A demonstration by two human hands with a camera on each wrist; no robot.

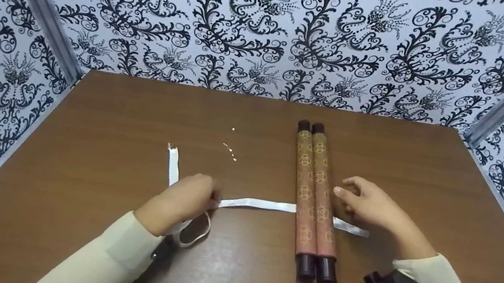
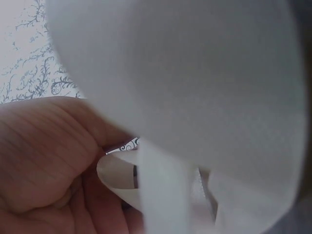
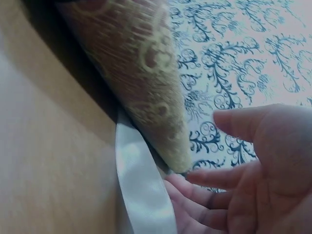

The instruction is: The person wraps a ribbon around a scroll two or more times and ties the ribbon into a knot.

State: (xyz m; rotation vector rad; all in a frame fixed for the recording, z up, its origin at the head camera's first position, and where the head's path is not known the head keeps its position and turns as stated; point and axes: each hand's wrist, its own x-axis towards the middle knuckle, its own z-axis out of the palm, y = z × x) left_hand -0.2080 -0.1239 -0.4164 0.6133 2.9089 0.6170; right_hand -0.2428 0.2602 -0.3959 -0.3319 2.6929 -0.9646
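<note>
A rolled scroll (image 1: 311,187), two patterned gold-to-red rolls side by side with dark end knobs, lies lengthwise on the table. A white ribbon (image 1: 269,205) runs crosswise beneath it, its short end emerging on the right. My left hand (image 1: 186,199) pinches the ribbon left of the scroll; the rest loops below the hand and one end sticks out above. In the left wrist view, blurred ribbon (image 2: 168,195) covers much of the fingers. Just right of the scroll, my right hand (image 1: 370,202) hovers with loosely bent fingers, holding nothing. The ribbon's short end (image 3: 141,180) lies near its fingers.
Small white specks (image 1: 230,149) are scattered on the brown wooden table (image 1: 135,106), left of the scroll's upper half. Black-and-white patterned walls (image 1: 271,27) enclose the back and both sides. A dark strap device (image 1: 382,281) is on the right wrist.
</note>
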